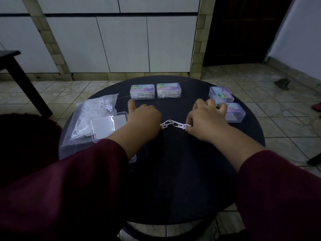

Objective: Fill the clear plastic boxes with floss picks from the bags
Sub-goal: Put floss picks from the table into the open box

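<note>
A small bunch of white floss picks [171, 124] lies on the middle of the round dark table [173, 171]. My left hand [145, 119] pinches its left end, thumb stuck out. My right hand [206, 119] pinches its right end. A clear bag of floss picks [93, 112] lies at the left, with an open clear box [108, 126] on top of it. Two closed boxes holding picks [142, 91] [168, 90] stand at the back. Two more clear boxes [221, 94] [236, 113] sit at the right, the nearer one partly behind my right hand.
A dark table leg [26, 84] stands on the tiled floor at the left. A dark door [243, 28] is at the back right. A dark rag [282, 83] lies on the floor tiles to the right.
</note>
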